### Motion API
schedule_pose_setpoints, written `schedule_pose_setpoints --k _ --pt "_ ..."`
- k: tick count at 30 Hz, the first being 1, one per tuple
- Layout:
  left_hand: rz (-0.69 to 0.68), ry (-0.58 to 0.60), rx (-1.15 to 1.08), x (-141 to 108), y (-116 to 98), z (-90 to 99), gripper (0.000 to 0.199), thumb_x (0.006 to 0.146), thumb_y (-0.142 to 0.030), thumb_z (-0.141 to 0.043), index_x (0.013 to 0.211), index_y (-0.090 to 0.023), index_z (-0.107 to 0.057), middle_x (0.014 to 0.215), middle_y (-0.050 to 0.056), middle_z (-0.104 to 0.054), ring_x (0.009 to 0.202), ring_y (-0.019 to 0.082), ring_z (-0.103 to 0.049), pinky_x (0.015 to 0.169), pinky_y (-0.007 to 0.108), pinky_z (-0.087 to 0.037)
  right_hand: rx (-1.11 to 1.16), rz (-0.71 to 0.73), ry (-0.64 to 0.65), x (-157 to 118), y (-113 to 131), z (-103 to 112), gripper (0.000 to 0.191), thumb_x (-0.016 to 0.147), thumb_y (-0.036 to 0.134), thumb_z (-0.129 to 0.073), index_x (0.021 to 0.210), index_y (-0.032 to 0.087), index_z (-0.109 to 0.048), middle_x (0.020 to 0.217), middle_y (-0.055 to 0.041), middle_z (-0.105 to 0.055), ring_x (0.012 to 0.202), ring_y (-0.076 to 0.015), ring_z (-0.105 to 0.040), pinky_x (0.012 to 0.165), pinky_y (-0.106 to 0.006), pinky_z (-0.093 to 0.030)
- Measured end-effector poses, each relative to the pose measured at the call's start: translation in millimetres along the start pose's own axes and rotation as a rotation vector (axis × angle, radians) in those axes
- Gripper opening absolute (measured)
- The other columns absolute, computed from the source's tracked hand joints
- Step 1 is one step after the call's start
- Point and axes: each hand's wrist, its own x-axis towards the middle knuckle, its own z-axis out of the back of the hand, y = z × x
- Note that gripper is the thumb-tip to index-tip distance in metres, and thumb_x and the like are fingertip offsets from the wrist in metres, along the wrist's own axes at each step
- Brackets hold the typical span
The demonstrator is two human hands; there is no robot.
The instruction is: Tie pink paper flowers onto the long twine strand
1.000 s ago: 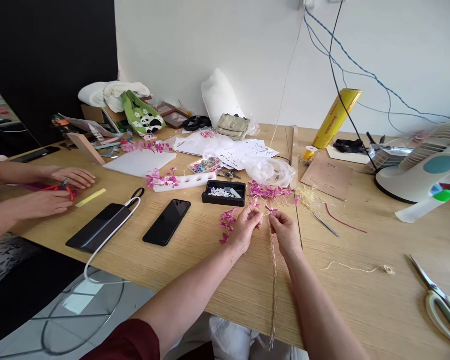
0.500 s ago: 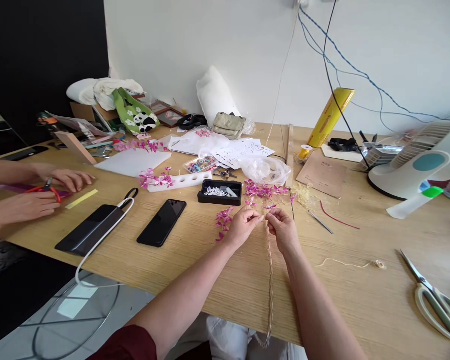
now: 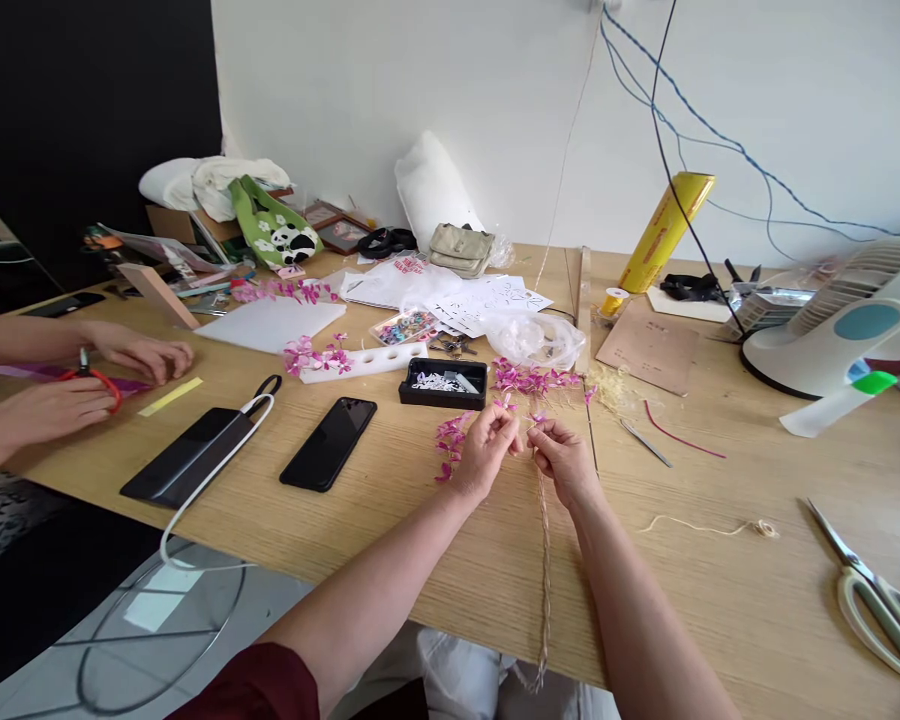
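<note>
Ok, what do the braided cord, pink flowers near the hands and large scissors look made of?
Braided cord: probably fibre, natural or synthetic, matte; tan strands show in the braid.
Pink flowers: maybe fabric or thin plastic; petals look thin, finish unclear.
Large scissors: blades apparently metal, from the grey sheen; handles likely smooth plastic, cream and grey-green.

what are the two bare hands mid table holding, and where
The right hand seems to pinch the braid near its upper visible end, beside a pink flower; what the left hand pinches, if anything, can't be told.
</note>
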Motion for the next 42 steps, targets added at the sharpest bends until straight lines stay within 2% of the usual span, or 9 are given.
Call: schedule_pose_setpoints --k 3,6,10,13,16,20,28,37,42 --pt "-0.047 -0.036 0.207 1.8 0.8 1.1 0.008 0.078 -0.027 -0.055 0.079 -0.020 -0.052 0.066 -0.002 -0.052 0.058 0.011 -0.047 0.058 0.023 -0.037 0.025 -0.002 0.005 -0.7 1.5 -1.0 0.031 0.057 0.037 -0.074 0.061 0.019 -0.050 0.048 0.0078 -0.044 0.034 -0.0026 -0.030 0.034 -0.019 -0.011" --pt "-0.118 0.004 0.367 2.8 0.6 2.1 0.006 0.076 -0.020 -0.055 0.080 -0.021 -0.059 0.076 0.002 -0.059 0.070 0.014 -0.052 0.066 0.025 -0.039 0.045 0.004 0.021 0.1 1.0 -0.6 0.031 0.056 0.037 -0.075 0.063 0.018 -0.051 0.051 0.0078 -0.043 0.035 -0.0018 -0.029 0.034 -0.019 -0.011" --pt "-0.156 0.066 0.416 4.5 1.5 4.3 0.019 0.077 -0.016 -0.051 0.087 -0.023 -0.065 0.087 0.005 -0.065 0.082 0.019 -0.056 0.078 0.030 -0.040 0.030 0.011 0.045 1.7 -0.9 1.4 0.029 0.057 0.037 -0.075 0.065 0.018 -0.053 0.047 0.0086 -0.040 0.035 -0.0026 -0.027 0.035 -0.020 -0.010" --pt "-0.154 0.075 0.419 7.0 2.8 6.2 0.017 0.077 -0.018 -0.051 0.084 -0.022 -0.067 0.088 0.006 -0.066 0.085 0.019 -0.057 0.079 0.030 -0.039 0.010 -0.003 0.080 1.6 -0.8 2.4 0.027 0.059 0.036 -0.074 0.065 0.018 -0.054 0.045 0.0083 -0.039 0.036 -0.0036 -0.029 0.036 -0.020 -0.012" --pt "-0.103 0.052 0.342 9.8 4.6 7.7 0.013 0.077 -0.022 -0.054 0.077 -0.020 -0.067 0.082 0.005 -0.065 0.082 0.018 -0.056 0.077 0.029 -0.040 -0.018 -0.022 0.130 1.0 -0.3 2.9 0.024 0.061 0.036 -0.072 0.069 0.018 -0.059 0.046 0.0068 -0.042 0.038 -0.0048 -0.032 0.037 -0.020 -0.014" --pt "0.049 0.016 0.141 11.7 6.5 7.8 0.011 0.073 -0.026 -0.059 0.074 -0.018 -0.067 0.077 0.002 -0.065 0.078 0.016 -0.055 0.076 0.027 -0.040 -0.030 -0.026 0.153 1.2 -1.4 3.6 0.023 0.061 0.035 -0.072 0.073 0.018 -0.063 0.048 0.0052 -0.047 0.041 -0.0054 -0.035 0.037 -0.020 -0.019" --pt "0.206 0.026 -0.110 10.3 3.0 5.2 0.014 0.068 -0.028 -0.066 0.074 -0.016 -0.069 0.077 0.003 -0.066 0.072 0.014 -0.055 0.069 0.025 -0.040 0.012 -0.048 0.173 0.9 -2.1 5.4 0.024 0.060 0.036 -0.074 0.072 0.018 -0.064 0.049 0.0063 -0.044 0.039 -0.0039 -0.029 0.038 -0.021 -0.011" --pt "0.287 -0.005 -0.183 10.9 10.9 9.2 0.022 0.065 -0.033 -0.069 0.075 -0.014 -0.069 0.068 0.001 -0.061 0.058 0.007 -0.043 0.054 0.021 -0.029 -0.017 -0.050 0.276 -1.8 0.5 4.0 0.027 0.065 0.043 -0.069 0.066 0.017 -0.060 0.044 0.0068 -0.037 0.039 -0.0048 -0.024 0.042 -0.023 -0.009" --pt "0.262 -0.007 -0.212 10.7 9.6 8.4 0.020 0.066 -0.032 -0.069 0.074 -0.014 -0.068 0.065 0.000 -0.059 0.058 0.007 -0.043 0.055 0.021 -0.029 0.042 -0.075 0.304 -3.0 -1.6 1.9 0.026 0.067 0.042 -0.068 0.073 0.017 -0.064 0.058 0.0023 -0.051 0.042 -0.0042 -0.031 0.040 -0.023 -0.011"
